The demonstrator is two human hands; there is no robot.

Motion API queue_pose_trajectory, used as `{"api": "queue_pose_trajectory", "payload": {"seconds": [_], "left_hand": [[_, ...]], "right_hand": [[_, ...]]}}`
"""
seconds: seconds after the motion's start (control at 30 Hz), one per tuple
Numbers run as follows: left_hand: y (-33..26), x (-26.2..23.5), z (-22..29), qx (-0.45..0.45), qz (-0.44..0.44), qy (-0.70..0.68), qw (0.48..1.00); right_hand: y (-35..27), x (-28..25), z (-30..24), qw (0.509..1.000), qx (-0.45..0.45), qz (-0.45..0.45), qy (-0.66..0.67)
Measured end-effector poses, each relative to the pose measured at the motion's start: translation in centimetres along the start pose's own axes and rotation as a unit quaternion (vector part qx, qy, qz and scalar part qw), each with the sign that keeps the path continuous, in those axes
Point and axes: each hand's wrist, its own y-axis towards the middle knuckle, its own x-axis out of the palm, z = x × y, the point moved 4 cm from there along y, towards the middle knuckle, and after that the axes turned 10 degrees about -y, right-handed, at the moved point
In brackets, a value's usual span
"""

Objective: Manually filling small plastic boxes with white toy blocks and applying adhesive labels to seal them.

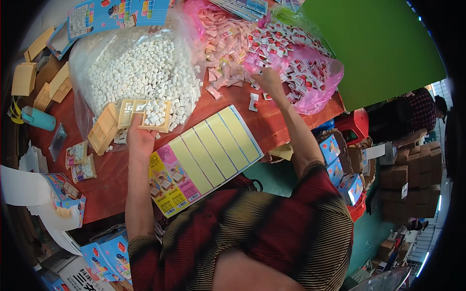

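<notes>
My left hand (141, 138) grips a cream plastic tray (127, 107) from its near edge. White cubes (155, 112) fill the right part of this tray; its left part is bare. Behind it lies a large clear bag (82, 72) heaped with similar white cubes. My right hand (268, 81) reaches across to the left edge of a pink bag (335, 77) full of small white-and-red packets (286, 41). Its fingers are bent together among the packets; whatever they pinch is too small to make out. Pale pink packets (225, 43) are piled left of that bag.
A printed card sheet (208, 150) lies at the table's front edge. More cream trays (103, 130) rest at the left, near a teal bottle (39, 119) and two filled trays (83, 167). A green board (378, 48) stands far right, with blue boxes (335, 172) below.
</notes>
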Motion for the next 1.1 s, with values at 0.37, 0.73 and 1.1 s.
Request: {"api": "queue_pose_trajectory", "payload": {"seconds": [0.37, 0.73, 1.1], "left_hand": [[-0.1, -0.1, -0.3, 0.009, -0.003, 0.005, 1.000], [0.7, -0.1, -2.2, -0.047, -0.119, 0.015, 0.992], [-1.2, 2.2, -3.6, -0.086, -0.176, 0.101, 0.975]], "right_hand": [[-0.3, 0.9, 0.1, 0.983, 0.091, -0.097, -0.129], [-1.4, -5.1, -9.7, 0.980, -0.168, -0.053, -0.095], [-1.6, 2.1, -25.4, 0.855, -0.455, -0.248, -0.003]]}}
